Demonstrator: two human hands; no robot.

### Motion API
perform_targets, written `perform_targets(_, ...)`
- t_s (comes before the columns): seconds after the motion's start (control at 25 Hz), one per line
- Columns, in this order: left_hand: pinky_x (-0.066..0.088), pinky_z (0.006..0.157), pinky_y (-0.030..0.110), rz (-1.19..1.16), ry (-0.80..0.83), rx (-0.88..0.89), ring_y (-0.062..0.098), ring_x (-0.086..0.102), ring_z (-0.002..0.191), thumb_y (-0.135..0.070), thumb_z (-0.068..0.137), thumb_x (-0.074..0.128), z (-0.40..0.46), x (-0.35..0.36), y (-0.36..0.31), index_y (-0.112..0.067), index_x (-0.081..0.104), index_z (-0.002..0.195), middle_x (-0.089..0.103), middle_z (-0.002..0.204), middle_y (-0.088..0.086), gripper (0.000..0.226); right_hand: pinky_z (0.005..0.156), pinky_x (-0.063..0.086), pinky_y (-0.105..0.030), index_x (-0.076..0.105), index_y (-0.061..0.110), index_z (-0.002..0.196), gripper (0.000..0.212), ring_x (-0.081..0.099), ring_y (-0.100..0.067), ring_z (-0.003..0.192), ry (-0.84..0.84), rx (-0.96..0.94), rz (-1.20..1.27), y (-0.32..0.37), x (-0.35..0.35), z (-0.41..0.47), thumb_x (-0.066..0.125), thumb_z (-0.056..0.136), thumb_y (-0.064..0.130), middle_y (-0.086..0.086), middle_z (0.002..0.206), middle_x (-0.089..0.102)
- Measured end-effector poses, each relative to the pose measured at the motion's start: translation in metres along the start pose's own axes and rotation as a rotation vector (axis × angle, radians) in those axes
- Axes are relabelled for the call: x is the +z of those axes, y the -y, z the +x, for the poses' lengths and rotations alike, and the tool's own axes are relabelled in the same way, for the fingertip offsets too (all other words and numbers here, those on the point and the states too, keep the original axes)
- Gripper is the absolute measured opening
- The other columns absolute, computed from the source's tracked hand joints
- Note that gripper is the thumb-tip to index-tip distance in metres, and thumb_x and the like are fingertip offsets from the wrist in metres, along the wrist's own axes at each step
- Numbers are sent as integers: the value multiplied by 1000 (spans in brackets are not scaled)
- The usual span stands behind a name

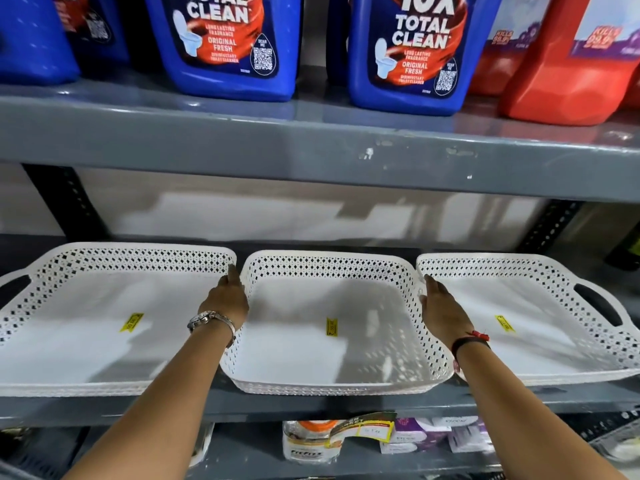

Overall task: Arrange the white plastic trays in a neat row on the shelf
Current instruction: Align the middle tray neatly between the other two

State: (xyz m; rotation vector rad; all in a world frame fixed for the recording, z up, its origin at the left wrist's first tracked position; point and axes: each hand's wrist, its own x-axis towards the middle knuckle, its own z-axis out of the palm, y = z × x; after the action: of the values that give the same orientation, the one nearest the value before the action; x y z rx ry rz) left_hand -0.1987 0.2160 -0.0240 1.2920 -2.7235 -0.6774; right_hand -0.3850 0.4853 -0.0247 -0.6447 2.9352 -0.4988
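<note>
Three white trays sit side by side in a row on the grey shelf [311, 403]. The left tray [86, 341] is the widest in view and has a dark handle hole at its left end. The middle tray [332, 344] sticks out a little past the front edge of the shelf. The right tray [540, 341] has a handle hole at its right end. Each tray has walls full of small holes and a yellow sticker [331, 326] on its floor.

The left hand [227, 299] lies flat against the left wall of the middle tray, at the gap between it and the left tray. Its fingers are straight and close together, not wrapped around anything. A silver watch [207, 320] is on that wrist.

The right hand [441, 310] lies flat against the right wall of the middle tray, next to the right tray. Its fingers are also straight and together, pressing but not gripping. A dark band [469, 341] with a red bit is on that wrist.

On the shelf above stand blue bottles [405, 53] and red bottles [571, 71]. Below the trays, some packs [311, 441] lie on a lower shelf.
</note>
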Motion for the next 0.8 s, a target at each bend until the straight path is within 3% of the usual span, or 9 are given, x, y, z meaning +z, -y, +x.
perform_targets(0.28, 36, 108, 41, -94, -36, -18, 37, 36, 135, 3, 94, 28, 2, 6, 3, -9, 10, 150, 25, 153, 17, 59, 98, 45, -42, 12, 8, 148, 67, 46, -35, 126, -3, 0, -2, 0, 5, -6, 30, 86, -13, -16, 149, 28)
perform_targets(0.8, 40, 103, 43, -53, -73, -12, 38, 41, 130, 8, 91, 29, -10, 8, 0, -10, 17, 149, 26, 152, 16, 62, 101, 43, -42, 14, 9, 148, 66, 45, -35, 126, -17, 17, 11, -4, 7, -10, 27, 87, -12, -17, 147, 33)
